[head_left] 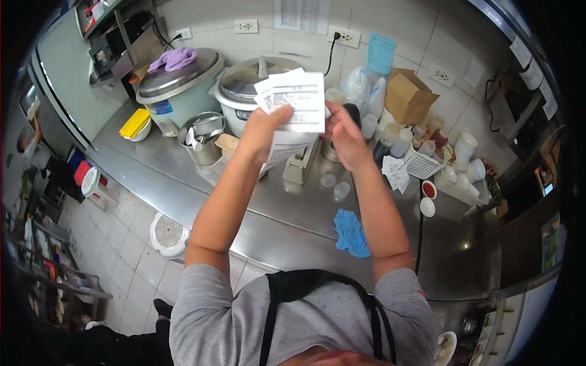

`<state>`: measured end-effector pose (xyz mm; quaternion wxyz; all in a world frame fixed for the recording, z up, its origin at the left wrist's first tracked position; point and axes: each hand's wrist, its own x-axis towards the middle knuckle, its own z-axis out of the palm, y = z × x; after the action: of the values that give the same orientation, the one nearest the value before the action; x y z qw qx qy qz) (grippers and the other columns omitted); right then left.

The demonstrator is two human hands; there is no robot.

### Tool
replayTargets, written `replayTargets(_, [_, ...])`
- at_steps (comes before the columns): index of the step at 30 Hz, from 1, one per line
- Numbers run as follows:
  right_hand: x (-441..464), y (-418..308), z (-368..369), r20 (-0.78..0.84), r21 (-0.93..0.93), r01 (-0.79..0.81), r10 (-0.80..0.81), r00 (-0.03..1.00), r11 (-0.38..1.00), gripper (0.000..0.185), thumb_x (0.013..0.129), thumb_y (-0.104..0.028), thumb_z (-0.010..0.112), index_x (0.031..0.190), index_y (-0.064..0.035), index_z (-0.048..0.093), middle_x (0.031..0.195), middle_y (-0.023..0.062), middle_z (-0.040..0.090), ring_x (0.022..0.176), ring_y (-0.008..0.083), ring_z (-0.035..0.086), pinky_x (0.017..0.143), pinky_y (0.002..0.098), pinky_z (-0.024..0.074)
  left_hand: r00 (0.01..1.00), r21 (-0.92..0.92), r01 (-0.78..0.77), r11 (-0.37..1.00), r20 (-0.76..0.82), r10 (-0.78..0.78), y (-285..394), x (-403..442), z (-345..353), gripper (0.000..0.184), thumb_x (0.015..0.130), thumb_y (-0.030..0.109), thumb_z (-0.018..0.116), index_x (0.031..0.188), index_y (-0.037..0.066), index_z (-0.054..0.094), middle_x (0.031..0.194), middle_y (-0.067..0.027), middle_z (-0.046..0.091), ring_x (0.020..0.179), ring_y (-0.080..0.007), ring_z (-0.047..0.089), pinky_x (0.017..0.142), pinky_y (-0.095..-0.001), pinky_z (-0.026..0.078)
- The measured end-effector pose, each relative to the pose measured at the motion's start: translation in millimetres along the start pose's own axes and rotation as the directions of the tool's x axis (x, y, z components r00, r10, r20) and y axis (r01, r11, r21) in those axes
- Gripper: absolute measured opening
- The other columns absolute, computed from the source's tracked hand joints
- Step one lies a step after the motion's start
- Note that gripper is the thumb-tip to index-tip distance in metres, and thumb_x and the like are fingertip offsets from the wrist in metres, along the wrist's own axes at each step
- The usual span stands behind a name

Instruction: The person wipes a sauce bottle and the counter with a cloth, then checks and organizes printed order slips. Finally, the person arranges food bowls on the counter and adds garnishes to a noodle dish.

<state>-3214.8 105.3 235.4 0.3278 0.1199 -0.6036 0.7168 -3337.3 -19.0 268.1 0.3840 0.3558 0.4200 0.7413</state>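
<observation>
A small stack of printed paper slips [303, 102] is held up over the counter, fanned a little at the upper left. My left hand [267, 129] is closed on it, with the thumb across the front and the other fingers hidden behind. Another printed slip [287, 150] hangs below the stack. My right hand [347, 137] is at the stack's right edge with its fingers loosely bent and apart; whether a fingertip touches the paper I cannot tell. Beneath the hands stands a beige tape-dispenser-like device [298, 168], with small clear cups [342, 191] to its right.
Two large rice cookers [235, 110] stand at the back left, near a metal pot [204, 152]. To the right are a cardboard box [410, 97], a white basket [422, 163] and loose slips [396, 174]. A blue cloth [351, 233] lies on the steel counter [287, 226]. Another person [46, 155] is at far left.
</observation>
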Motion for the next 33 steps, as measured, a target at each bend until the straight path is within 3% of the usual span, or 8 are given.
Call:
replayTargets(1, [-6,8,-6,0.11,-0.014,-0.083,0.084,0.99,0.996,0.065,0.068,-0.038,0.065,0.113,-0.0028,0.035,0.114,0.0071,0.041,0.102,0.012,0.04,0.085,0.0306,0.033,0.999,-0.108,0.033,0.994,0.015,-0.032,2,2,-1,0.029,0.077,0.008,0.05,0.103,-0.005,0.045,0.093,-0.0121,0.055,0.082,-0.0196,0.055,0.07,-0.031,0.046])
replayTargets(6, [-26,34,13,-0.032,-0.153,-0.227,0.225,0.974,0.962,0.029,0.078,-0.019,0.056,0.098,-0.0012,0.046,0.097,0.006,0.052,0.086,0.0096,0.048,0.077,0.0254,0.0389,0.998,-0.248,-0.009,0.969,-0.061,-0.007,-4,12,-5,0.03,0.078,0.007,0.048,0.106,-0.003,0.042,0.096,-0.0133,0.053,0.082,-0.0223,0.055,0.071,-0.0345,0.047])
replayTargets(10, [-14,15,7,-0.225,-0.179,-0.161,0.118,0.967,0.971,0.009,0.082,-0.007,0.048,0.086,0.0005,0.05,0.082,0.0048,0.057,0.072,0.007,0.052,0.066,0.0207,0.0428,0.903,-0.365,-0.318,0.875,-0.398,0.162,11,28,-46,0.019,0.082,0.013,0.046,0.099,0.004,0.046,0.096,-0.0082,0.054,0.086,-0.0188,0.055,0.07,-0.0306,0.048])
replayTargets(12, [-10,-1,3,-0.267,-0.218,-0.138,0.077,0.961,0.966,0.01,0.082,-0.008,0.048,0.086,0.0009,0.049,0.083,0.0058,0.057,0.071,0.007,0.052,0.065,0.0206,0.0431,0.918,-0.442,-0.35,0.826,-0.337,0.208,20,23,-60,0.024,0.082,0.013,0.047,0.103,0.002,0.045,0.101,-0.0108,0.052,0.091,-0.0209,0.053,0.07,-0.0329,0.048])
replayTargets(15, [-3,-20,0,-0.338,-0.221,-0.097,0.017,0.941,0.97,0.011,0.082,-0.008,0.048,0.087,0.0013,0.048,0.083,0.0069,0.057,0.071,0.0076,0.052,0.065,0.0209,0.0431,0.968,-0.48,-0.059,0.875,0.188,0.168,15,10,-76,0.04,0.078,0.015,0.052,0.113,0.001,0.038,0.107,-0.0124,0.05,0.097,-0.0234,0.05,0.078,-0.0403,0.043])
replayTargets(18, [5,-33,-6,-0.363,-0.281,-0.06,-0.048,0.93,0.958,0.011,0.082,-0.01,0.047,0.086,0.0008,0.048,0.083,0.0069,0.057,0.071,0.008,0.052,0.065,0.021,0.043,0.874,-0.215,-0.082,0.973,0.454,0.174,-2,-4,-63,0.052,0.074,0.021,0.059,0.116,0.0,0.038,0.115,-0.0178,0.044,0.105,-0.0269,0.045,0.082,-0.0372,0.041])
replayTargets(22, [14,-55,-3,-0.368,-0.265,-0.008,-0.094,0.925,0.964,0.012,0.082,-0.011,0.048,0.086,0.0002,0.047,0.084,0.007,0.056,0.074,0.0084,0.052,0.067,0.0224,0.0425,0.876,0.091,0.098,0.991,0.464,-0.129,-35,-3,-55,0.057,0.069,0.02,0.065,0.117,0.001,0.04,0.113,-0.0091,0.048,0.1,-0.0174,0.048,0.088,-0.0302,0.034])
replayTargets(33, [15,-104,-28,-0.432,-0.316,0.045,-0.186,0.882,0.948,0.012,0.082,-0.011,0.047,0.087,-0.0001,0.047,0.087,0.0071,0.055,0.075,0.0094,0.051,0.069,0.0232,0.042,0.801,0.26,0.037,0.965,0.57,-0.184,-74,7,3,0.034,0.076,0.011,0.056,0.107,0.0,0.047,0.1,-0.0054,0.054,0.091,-0.0121,0.049,0.082,-0.0267,0.038])
